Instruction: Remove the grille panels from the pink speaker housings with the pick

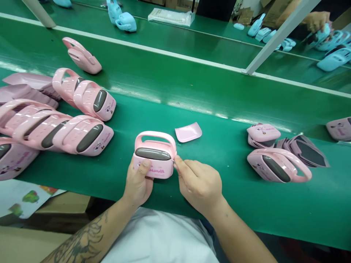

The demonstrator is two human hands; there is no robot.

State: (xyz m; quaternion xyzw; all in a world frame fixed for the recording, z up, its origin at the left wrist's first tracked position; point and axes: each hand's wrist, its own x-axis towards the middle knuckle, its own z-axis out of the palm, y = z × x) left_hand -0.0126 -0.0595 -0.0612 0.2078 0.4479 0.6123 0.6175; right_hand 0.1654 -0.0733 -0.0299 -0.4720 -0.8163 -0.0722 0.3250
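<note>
- Head view, centre: a pink plastic case with a loop handle and a grey oval panel (154, 161) is held up just above the desk, at the near edge of the green-topped desk (233, 208), with its panel facing the person.
- The left hand (138, 181) has a firm, closed grip on the case from below, its thumb pressed on the pink front under the panel.
- The right hand (199, 184) has a narrow pinch grip: thumb and forefinger meet at the case's right edge, where a thin bright detail is too small to identify.
- Good handling here would be judged as the left hand bracing the body while the right fingertips work precisely at that edge, without pressing on the panel.
- Just beyond the case lies a small, flat pink plastic scoop-shaped piece (188, 132).
- To the left, finished-looking pink handled cases (87, 137) lie in overlapping rows.
- To the right, a pile of pink and grey plastic shells (301, 153) lies beside another pink case (276, 166).
- On a farther green belt, pale blue plastic cases (126, 22) lie near a co-worker's hand (316, 21).
</note>
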